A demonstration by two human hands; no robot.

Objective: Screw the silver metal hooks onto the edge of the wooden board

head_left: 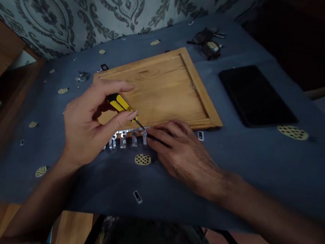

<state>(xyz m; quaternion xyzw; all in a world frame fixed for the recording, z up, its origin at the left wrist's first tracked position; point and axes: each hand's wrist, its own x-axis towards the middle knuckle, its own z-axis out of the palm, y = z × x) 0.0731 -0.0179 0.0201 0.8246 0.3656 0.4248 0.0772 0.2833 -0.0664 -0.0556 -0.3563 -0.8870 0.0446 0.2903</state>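
A yellow and black screwdriver is gripped in my left hand, its shaft slanting down to the right. Its tip meets a row of clear or shiny hooks along the near edge of a framed wooden panel. My right hand lies at the right end of that row, with bent fingers pressed against the last hook and the panel's edge. What those fingertips pinch, if anything, is hidden. Part of the hook row is covered by my left hand.
Right of the panel lies a black tablet. Folded glasses rest behind it, near the back edge. A small heap of metal bits sits left of the panel. A dark blue patterned cloth covers the table, against a wallpapered wall.
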